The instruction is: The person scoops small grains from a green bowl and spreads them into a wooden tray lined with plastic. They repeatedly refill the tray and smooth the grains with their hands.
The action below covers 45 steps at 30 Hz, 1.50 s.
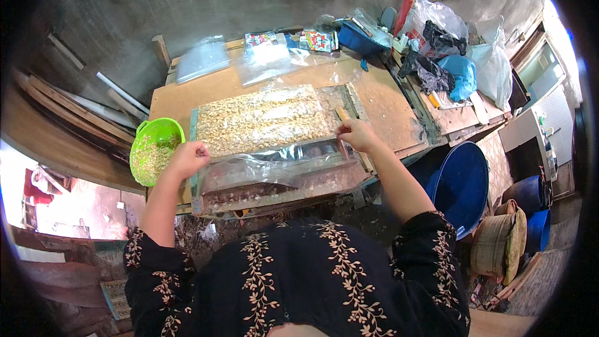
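A wooden frame (194, 173) on the table holds a flat layer of pale pieces, perhaps crackers or nuts (262, 117), under shiny clear plastic. A clear plastic sheet (276, 161) stretches between my two hands along the layer's near edge. My left hand (191, 157) is closed on the sheet's left end, beside a bright green basin (161, 126) with more pale pieces in it. My right hand (355, 135) pinches the right end, close to a small wooden stick (342, 113). The fingertips are partly hidden.
Stacked plastic sheets (203, 61), printed boxes (318, 40) and a blue tray (360, 40) lie along the table's back. Plastic bags (456, 72) crowd the right side. A large blue barrel (461, 189) stands below the table's right end. Wooden boards (79, 112) lean at the left.
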Available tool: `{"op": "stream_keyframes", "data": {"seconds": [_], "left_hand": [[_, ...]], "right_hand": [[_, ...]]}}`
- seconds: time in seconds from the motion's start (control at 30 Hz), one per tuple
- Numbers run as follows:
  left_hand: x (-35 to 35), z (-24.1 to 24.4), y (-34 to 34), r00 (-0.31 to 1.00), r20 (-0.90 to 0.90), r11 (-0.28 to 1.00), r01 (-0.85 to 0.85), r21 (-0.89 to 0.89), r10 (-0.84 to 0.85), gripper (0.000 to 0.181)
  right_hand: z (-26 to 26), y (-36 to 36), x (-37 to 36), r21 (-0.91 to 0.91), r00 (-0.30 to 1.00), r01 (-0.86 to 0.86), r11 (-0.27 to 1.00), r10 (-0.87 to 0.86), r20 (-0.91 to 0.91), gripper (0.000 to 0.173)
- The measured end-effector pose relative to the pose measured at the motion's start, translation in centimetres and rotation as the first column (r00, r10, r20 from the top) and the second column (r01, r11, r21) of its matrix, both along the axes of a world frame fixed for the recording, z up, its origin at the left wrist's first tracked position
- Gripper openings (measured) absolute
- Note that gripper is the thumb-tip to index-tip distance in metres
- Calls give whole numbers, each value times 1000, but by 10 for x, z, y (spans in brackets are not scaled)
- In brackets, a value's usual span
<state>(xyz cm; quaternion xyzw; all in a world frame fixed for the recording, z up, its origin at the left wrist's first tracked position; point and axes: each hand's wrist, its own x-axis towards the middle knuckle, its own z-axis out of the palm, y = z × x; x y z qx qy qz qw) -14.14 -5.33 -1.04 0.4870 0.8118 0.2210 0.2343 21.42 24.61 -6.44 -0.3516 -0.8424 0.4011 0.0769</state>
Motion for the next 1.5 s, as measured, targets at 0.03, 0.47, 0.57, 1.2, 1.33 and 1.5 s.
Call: {"op": "stream_keyframes", "data": {"seconds": [0.03,0.47,0.57,1.2,1.33,1.5], "left_hand": [[0,-7,0,1000,-9,1000,-11,-18,11,15],[39,-40,-58,740,-663,925,165,342,113,36],[37,-42,-96,771,-624,962,249,108,-130,47],[58,-28,-115,773,-597,974,218,-67,-214,69],[51,-21,-92,747,-622,964,262,-49,-235,70],[27,-13,-84,687,-584,888,434,-148,-433,70]], "right_hand": [[-1,-3,-3,25,1000,14,1000,-15,20,29],[1,-72,52,755,984,-167,634,155,87,33],[-6,-72,58,737,977,-203,645,183,109,33],[-11,-59,57,723,964,-263,639,194,180,37],[-4,-61,56,702,967,-254,665,195,165,37],[6,-44,57,690,936,-347,636,278,214,37]]}}
